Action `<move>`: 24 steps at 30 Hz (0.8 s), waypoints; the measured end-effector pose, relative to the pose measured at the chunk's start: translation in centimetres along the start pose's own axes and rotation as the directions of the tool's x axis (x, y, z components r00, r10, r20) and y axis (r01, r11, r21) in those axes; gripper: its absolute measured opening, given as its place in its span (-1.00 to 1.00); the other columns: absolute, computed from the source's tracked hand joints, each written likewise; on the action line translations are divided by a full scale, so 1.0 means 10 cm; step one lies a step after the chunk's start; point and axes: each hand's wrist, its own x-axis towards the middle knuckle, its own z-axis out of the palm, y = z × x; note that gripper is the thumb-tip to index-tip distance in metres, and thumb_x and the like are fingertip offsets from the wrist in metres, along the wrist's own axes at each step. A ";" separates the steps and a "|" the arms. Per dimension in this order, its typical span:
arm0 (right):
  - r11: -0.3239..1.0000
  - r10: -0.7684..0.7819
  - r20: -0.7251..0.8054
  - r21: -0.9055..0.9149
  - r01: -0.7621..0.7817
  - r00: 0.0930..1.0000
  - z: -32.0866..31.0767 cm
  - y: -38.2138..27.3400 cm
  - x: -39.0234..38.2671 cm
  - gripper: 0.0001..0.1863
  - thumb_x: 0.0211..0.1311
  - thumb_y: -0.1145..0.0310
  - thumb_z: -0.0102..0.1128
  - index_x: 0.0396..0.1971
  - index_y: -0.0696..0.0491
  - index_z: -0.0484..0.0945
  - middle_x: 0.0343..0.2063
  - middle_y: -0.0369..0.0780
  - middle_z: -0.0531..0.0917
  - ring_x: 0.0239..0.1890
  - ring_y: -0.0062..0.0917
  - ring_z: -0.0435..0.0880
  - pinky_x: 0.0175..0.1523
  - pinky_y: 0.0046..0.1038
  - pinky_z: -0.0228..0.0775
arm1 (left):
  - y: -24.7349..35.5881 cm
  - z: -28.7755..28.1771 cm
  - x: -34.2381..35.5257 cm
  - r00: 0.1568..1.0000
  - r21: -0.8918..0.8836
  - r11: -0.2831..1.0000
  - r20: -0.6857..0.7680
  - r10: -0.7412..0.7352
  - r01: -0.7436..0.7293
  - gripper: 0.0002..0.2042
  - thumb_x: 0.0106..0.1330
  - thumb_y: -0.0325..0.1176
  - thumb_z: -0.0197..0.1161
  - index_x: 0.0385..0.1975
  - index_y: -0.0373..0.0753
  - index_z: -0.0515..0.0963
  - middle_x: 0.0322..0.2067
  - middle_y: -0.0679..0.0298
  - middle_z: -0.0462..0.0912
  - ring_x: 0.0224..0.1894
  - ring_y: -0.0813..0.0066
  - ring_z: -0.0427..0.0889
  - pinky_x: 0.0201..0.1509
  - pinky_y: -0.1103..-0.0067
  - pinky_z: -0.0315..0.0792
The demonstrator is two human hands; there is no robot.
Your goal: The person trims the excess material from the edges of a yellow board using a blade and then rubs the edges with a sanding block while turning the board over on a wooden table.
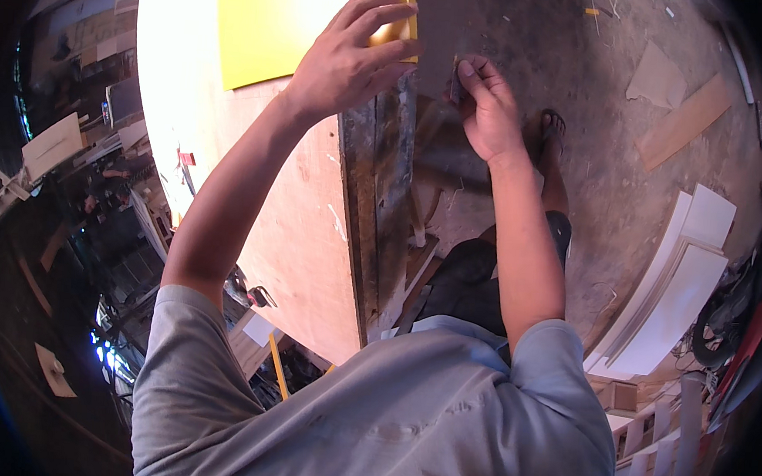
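From up by the worker's head, I see the left hand [357,58] stretched out over a yellow panel [259,25], its fingers apart and bent, their tips at the panel's right edge. The panel lies on the far part of a pale wooden worktop [290,224], flush with the corner there or close to it, and light glares white across its middle. The worktop's side [374,211] is dark and stained.

Just across from that edge, over the floor [534,25], the right hand [485,100] has thumb and fingers together, clamped on a small dark piece [454,78], flat and narrow, held upright and apart from the panel. It's too small for me to say what it is, or whether anything is printed on it.

Down near the worktop's left edge sits a black-and-red tool [260,297]; any label on it is too tiny to read from here. A yellow strip [279,367] slants below it.

Over on the right, a brown board [685,121] lies on the concrete beside a greyish sheet [659,76], and long white panels [671,282] are stacked nearer the worker. The worker wears a grey shirt [389,387], and a foot in a dark sandal [553,122] shows beneath the right forearm.
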 end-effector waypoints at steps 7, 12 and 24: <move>0.991 0.034 0.076 0.129 -0.044 0.997 0.08 0.09 -0.21 -0.85 0.44 0.39 0.19 -0.06 0.00 0.53 -0.27 -0.34 0.66 -0.27 -0.64 0.63 -0.03 -0.43 0.50 | -0.07 -0.14 0.07 0.993 -0.299 0.953 -0.083 -0.079 0.051 -0.50 0.16 -0.24 0.53 0.10 -0.11 0.53 0.29 0.14 0.41 0.33 0.08 0.41 0.36 0.28 0.41; 0.987 -0.050 0.060 0.154 0.040 0.997 0.23 0.19 -0.23 -0.84 0.40 0.44 0.23 -0.09 -0.01 0.48 -0.23 -0.31 0.67 -0.19 -0.56 0.66 -0.02 -0.38 0.52 | -0.33 -0.27 -0.17 0.993 0.055 0.992 0.003 -0.115 0.115 -0.20 0.15 -0.16 0.52 0.41 0.03 0.28 0.43 0.12 0.21 0.47 0.06 0.20 0.42 0.20 0.35; 0.905 -0.288 -0.063 0.308 0.293 0.956 0.49 0.36 -0.11 -0.88 0.37 0.37 0.30 -0.20 -0.08 0.51 -0.20 -0.35 0.67 -0.08 -0.54 0.62 0.13 -0.36 0.45 | -0.15 -0.09 0.28 0.995 0.091 0.992 -0.063 -0.076 0.082 -0.42 0.08 -0.31 0.51 0.18 -0.02 0.51 0.27 0.14 0.49 0.34 -0.05 0.41 0.31 0.20 0.52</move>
